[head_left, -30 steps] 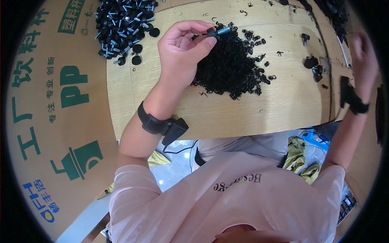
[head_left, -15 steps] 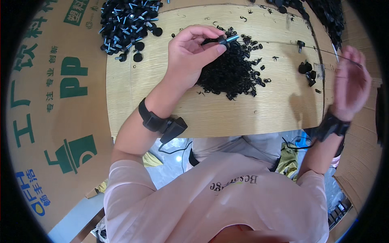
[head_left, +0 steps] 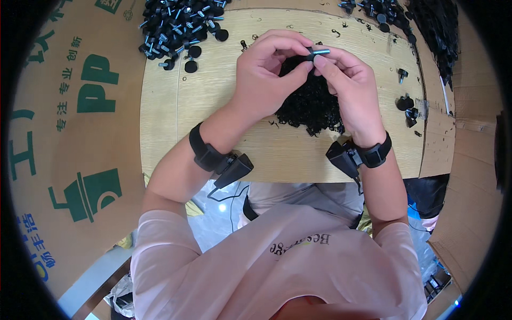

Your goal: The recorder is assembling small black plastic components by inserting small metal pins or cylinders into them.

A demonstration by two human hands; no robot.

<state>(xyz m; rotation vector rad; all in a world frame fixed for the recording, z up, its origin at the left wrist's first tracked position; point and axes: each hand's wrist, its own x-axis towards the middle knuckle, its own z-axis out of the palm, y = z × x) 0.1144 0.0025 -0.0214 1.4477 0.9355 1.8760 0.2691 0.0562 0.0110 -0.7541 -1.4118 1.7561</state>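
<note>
1. At the lower edge, a person in a pale shirt [head_left: 256,250] leans over a pale wood-grained table [head_left: 213,96], a black strap with a boxy device [head_left: 234,169] on each wrist.

2. At upper centre, the left hand [head_left: 263,66] pinches a black-headed bolt [head_left: 322,52] between thumb and forefinger, its bright shank pointing right.

3. The right hand [head_left: 354,80] meets it there, thumb and forefinger tips at the shank; whether they grip it, or hold a small piece, cannot be told.

4. The step in hand appears to be close two-handed work on this bolt. The next move would seem to call for a steady left pinch and exact placing of the right fingertips.

5. Just beneath both hands lies a heap of small black curled pieces [head_left: 310,106].

6. At right, a few loose bolts [head_left: 406,103] lie on the table, well apart from the hands.

7. Farthest off, a large pile of similar bolts [head_left: 178,32] fills the upper left; black strips [head_left: 437,37] hang at upper right.
</note>
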